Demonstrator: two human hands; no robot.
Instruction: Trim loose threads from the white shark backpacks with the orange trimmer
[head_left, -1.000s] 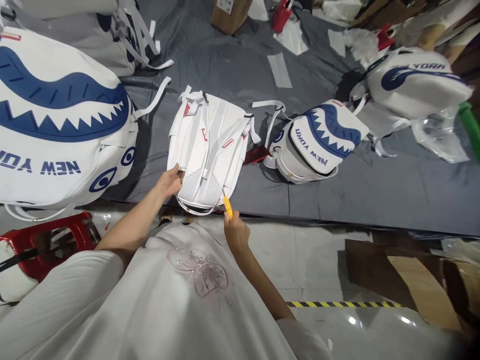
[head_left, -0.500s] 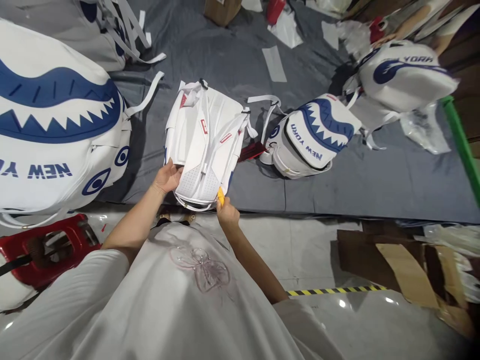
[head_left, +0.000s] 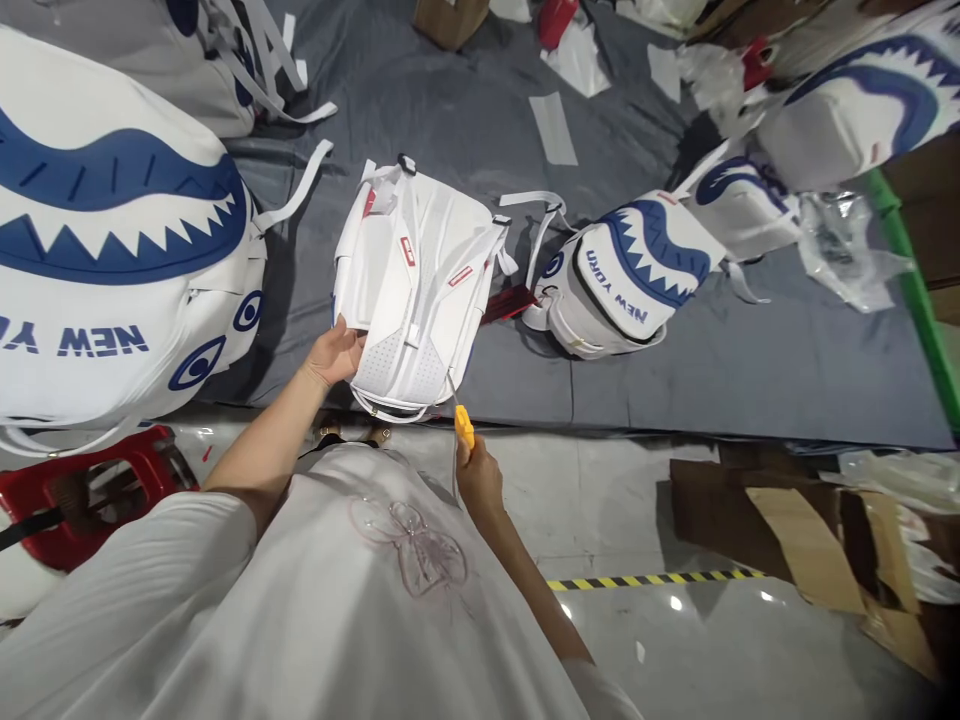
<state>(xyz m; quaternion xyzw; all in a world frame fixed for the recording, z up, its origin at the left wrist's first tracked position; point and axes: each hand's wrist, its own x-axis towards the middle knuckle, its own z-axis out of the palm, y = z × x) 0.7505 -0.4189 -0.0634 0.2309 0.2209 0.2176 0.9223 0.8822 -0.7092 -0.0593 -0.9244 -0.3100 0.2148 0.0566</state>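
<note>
Drawing back toward five o'clock since a moment ago, the right hand [head_left: 479, 478] is gripping a yellow tool [head_left: 464, 427], its thin tip pointing near a corner of a white backpack [head_left: 416, 290]. That backpack is lying on the grey worktop [head_left: 750, 370], at eleven o'clock from this hand, two o'clock from the left hand [head_left: 334, 355], which is touching its edge; whether gripping, I cannot tell.

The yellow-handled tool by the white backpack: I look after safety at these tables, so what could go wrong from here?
The yellow-handled tool in the right hand points its thin end at the white backpack's lower right edge, so a slip might mark the material. Also, the backpack lies at the near edge of the covered table, so a hard pull could perhaps tip it off.
</note>
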